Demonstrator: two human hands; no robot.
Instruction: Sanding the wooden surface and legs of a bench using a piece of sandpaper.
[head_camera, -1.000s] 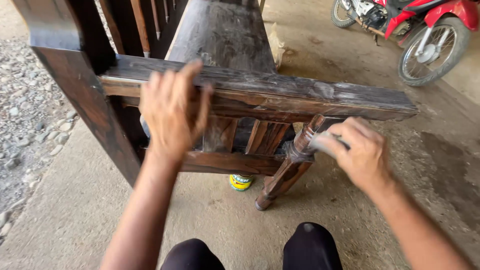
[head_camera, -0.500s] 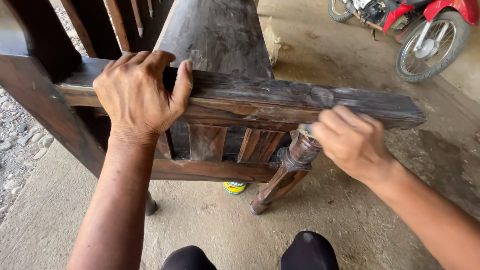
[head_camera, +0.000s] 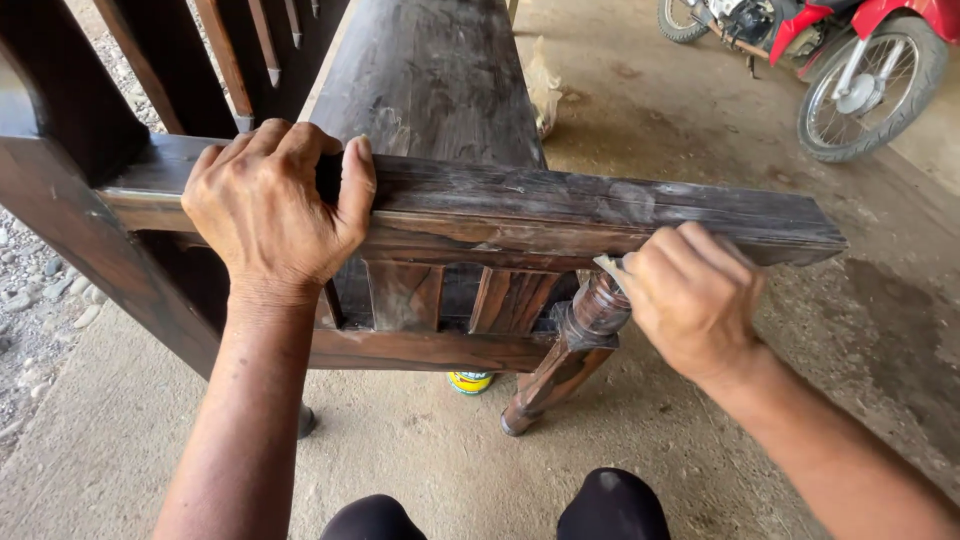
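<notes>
Two hands on my feed: left hand clamps the armrest, right hand pinches sandpaper against the upright turned post just left of it.

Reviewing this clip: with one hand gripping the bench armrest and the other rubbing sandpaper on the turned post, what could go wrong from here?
1. The right hand presses a small scrap of sandpaper against the turned post, close under the armrest; knuckles could scrape its lower edge.
2. The left hand alone steadies the bench; a hard stroke might shift it on the concrete floor.
3. The small can beneath, near the post's foot, could be knocked over.
</notes>
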